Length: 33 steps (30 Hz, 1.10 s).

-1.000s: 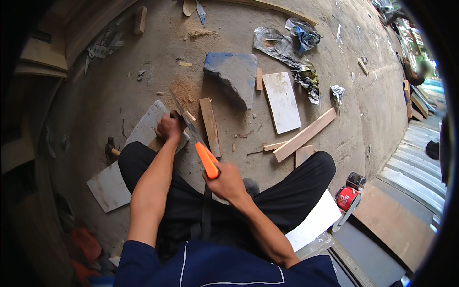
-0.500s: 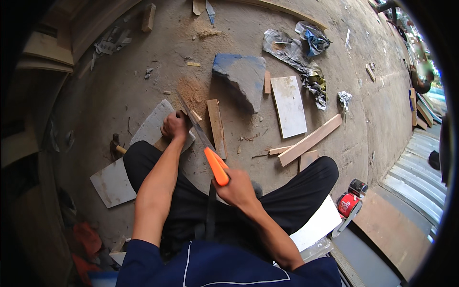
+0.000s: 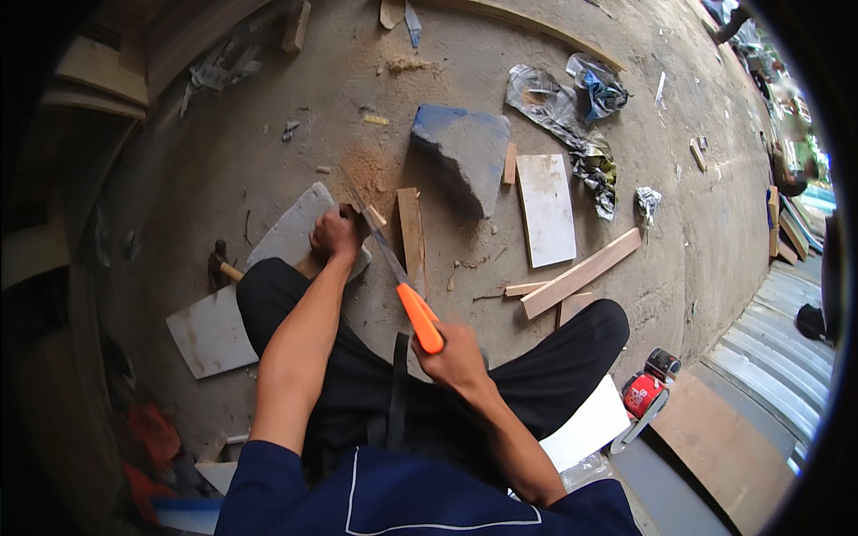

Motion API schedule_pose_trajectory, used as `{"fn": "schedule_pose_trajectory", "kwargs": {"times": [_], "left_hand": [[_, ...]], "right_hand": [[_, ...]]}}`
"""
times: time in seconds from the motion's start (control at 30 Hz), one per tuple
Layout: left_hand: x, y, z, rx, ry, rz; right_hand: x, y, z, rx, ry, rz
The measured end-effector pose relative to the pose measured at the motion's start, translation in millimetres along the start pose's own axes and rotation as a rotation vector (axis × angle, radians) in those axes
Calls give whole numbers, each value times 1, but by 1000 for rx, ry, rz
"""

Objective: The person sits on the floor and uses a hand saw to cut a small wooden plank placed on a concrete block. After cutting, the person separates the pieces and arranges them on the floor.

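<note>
My right hand (image 3: pixel 454 357) is closed around the orange handle of a hand saw (image 3: pixel 420 320). Its blade slants up and away to the left, passing just right of my left hand (image 3: pixel 338 232). That hand is closed on a small piece of wood (image 3: pixel 377 214), whose pale end pokes out past the blade; the rest is mostly hidden by my fingers. Underneath lies a grey stone slab (image 3: pixel 290 223) on the ground. Sawdust (image 3: pixel 366 168) is heaped just beyond the blade tip. A narrow wood offcut (image 3: pixel 412 234) lies right of the saw.
Ahead sits a concrete block (image 3: pixel 465 147) with blue paint. To its right are a white board (image 3: pixel 547 210), crumpled newspaper (image 3: pixel 545 98) and a wooden strip (image 3: pixel 583 272). A hammer (image 3: pixel 222 263) lies by my left knee. Red-and-black tape rolls (image 3: pixel 645 393) stand beyond my right knee.
The saw has drawn back slightly toward me with my right hand. My left hand keeps its hold on the wood. The whole view has shifted a little.
</note>
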State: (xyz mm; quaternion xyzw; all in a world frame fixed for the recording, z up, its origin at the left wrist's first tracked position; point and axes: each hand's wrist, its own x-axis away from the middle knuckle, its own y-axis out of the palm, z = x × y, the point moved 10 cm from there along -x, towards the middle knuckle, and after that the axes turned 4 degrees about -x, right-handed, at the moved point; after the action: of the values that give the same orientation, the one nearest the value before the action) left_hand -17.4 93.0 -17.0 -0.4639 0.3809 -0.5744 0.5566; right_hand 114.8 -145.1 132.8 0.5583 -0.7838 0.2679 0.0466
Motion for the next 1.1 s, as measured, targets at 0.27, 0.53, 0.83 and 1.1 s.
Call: {"fn": "schedule_pose_trajectory", "kwargs": {"times": [0.27,0.53,0.83,1.1], "left_hand": [[-7,-4,5,-9,2,11],[2,-5,-1,2,52,83],[-2,21,-16,72,-20,26],[2,11,-3,133,15,23]], "right_hand": [[-10,-24,5,23,-21,20],[23,-24,-9,9,106,-65],[-44,9,-9,108,13,-20],[-35,7,8,176,65,6]]}}
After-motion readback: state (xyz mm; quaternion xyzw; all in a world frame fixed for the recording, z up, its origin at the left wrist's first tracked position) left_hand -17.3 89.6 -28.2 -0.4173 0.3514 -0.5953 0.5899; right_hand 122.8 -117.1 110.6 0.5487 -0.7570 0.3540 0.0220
